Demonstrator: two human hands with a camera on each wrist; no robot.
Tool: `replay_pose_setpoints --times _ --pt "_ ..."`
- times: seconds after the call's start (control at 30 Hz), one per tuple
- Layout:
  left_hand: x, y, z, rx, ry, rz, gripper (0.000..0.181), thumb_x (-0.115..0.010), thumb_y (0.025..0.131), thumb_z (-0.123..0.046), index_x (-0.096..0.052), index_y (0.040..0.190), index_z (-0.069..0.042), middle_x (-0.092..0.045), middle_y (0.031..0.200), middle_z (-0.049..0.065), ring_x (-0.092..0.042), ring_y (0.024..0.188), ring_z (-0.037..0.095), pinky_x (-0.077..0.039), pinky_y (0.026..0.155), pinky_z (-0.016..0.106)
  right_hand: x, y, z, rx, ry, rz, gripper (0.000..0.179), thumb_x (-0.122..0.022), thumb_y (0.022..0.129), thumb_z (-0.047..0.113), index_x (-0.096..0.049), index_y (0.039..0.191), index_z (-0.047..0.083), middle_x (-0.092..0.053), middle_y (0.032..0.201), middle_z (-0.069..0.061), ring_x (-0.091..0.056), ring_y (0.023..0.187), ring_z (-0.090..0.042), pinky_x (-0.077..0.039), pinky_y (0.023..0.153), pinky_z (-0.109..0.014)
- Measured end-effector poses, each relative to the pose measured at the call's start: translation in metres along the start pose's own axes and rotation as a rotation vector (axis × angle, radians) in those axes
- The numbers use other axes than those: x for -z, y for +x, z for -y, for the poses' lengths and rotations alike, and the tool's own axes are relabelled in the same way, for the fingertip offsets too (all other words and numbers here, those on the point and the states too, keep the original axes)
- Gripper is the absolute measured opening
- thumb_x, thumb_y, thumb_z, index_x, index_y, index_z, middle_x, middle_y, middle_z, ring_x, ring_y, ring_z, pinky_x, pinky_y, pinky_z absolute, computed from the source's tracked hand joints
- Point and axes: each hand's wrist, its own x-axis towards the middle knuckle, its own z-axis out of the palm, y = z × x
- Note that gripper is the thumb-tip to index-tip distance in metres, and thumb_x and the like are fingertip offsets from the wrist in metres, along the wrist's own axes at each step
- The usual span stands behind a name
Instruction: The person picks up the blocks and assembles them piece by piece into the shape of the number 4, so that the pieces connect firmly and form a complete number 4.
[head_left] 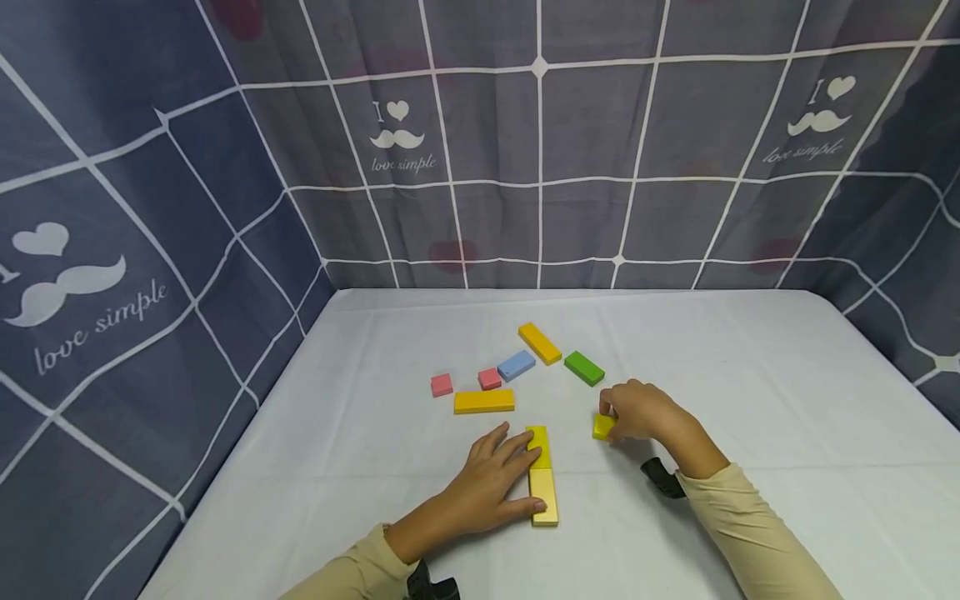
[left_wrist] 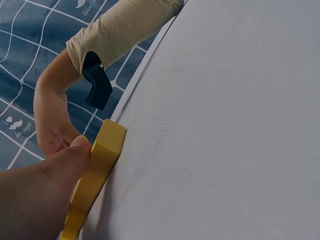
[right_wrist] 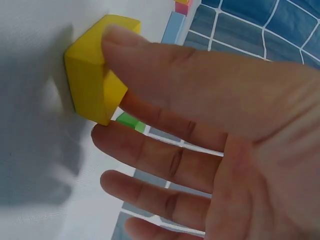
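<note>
In the head view my left hand lies with spread fingers against two blocks set end to end, a bright yellow block and a paler yellow block. Its thumb touches the paler one's near end, and the fingertips reach the bright one. To the right, my right hand pinches a short yellow block between thumb and fingers. The right wrist view shows that yellow block close up, with the thumb on one face and the other fingers extended behind it.
Farther back on the white table lie an orange-yellow block, two small red blocks, a blue block, another orange-yellow block and a green block. Grey checked curtains hang around the table.
</note>
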Motion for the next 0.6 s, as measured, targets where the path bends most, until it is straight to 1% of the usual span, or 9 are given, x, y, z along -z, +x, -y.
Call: replay_pose_setpoints --times 0.17,0.4,0.6 --pt "-0.002 0.0 0.0 -0.008 0.021 -0.012 0.067 -0.038 0.087 -0.063 -0.044 0.135 -0.018 -0.035 0.145 0.003 -0.023 0.135 0.035 -0.027 0.103 0.053 -0.002 0.002 -0.001 0.018 -0.014 -0.011 0.029 -0.078 0.068 0.02 -0.063 0.091 0.01 -0.059 0.078 0.001 -0.05 0.072 -0.015 -0.042 0.063 -0.032" --pt "-0.001 -0.001 0.0 0.003 0.015 0.003 0.067 -0.039 0.086 -0.063 -0.044 0.136 -0.018 -0.034 0.146 0.003 -0.022 0.136 0.035 -0.026 0.104 0.053 -0.003 0.006 -0.001 0.031 -0.012 -0.021 0.027 -0.077 0.069 0.018 -0.063 0.091 0.011 -0.055 0.076 0.001 -0.047 0.07 -0.015 -0.04 0.064 -0.032" --pt "-0.001 0.0 0.0 0.011 0.015 0.009 0.068 -0.039 0.086 -0.064 -0.043 0.136 -0.019 -0.033 0.146 0.002 -0.022 0.136 0.035 -0.026 0.104 0.053 -0.004 0.012 -0.001 0.052 -0.023 -0.028 0.028 -0.076 0.07 0.018 -0.063 0.094 0.012 -0.054 0.077 0.002 -0.047 0.072 -0.015 -0.038 0.066 -0.033"
